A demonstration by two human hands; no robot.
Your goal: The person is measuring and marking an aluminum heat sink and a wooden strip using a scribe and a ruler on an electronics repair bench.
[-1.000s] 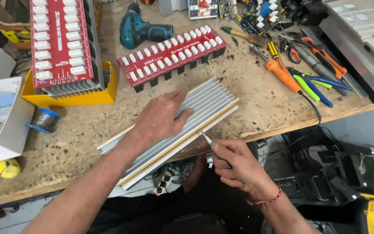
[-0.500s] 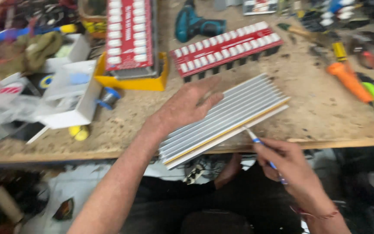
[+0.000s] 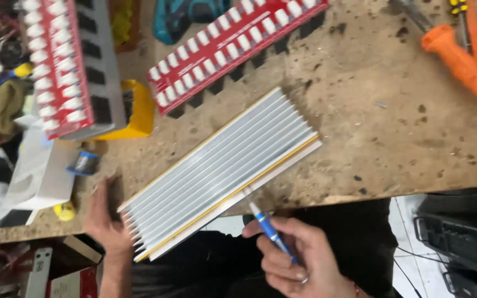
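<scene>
A long, ribbed, silver aluminium heat sink with a yellow-edged white strip along its near side (image 3: 219, 174) is shown lying aslant on the scarred wooden workbench (image 3: 393, 132), its near-left end projecting past the bench edge, so that this end is free to be gripped. That end is steadied by the left hand (image 3: 106, 223), whose palm and fingers are pressed against the fin tips; the part appears to be braced against sliding. A slim blue-handled tool with a metal tip (image 3: 266, 226) is held in the right hand (image 3: 299, 262), the fingers being curled closed around the handle in a pen-like grip, which suits fine work. The tip is laid against the white strip near the middle of the heat sink's near edge, just at the bench edge.

Behind the heat sink, two red circuit boards bearing rows of white components are seen: one long and narrow (image 3: 233, 47), one wider, resting on a yellow tray (image 3: 64, 66). An orange-handled tool (image 3: 462, 66) lies well apart at the far right, and a teal power drill (image 3: 186, 19) at the top.
</scene>
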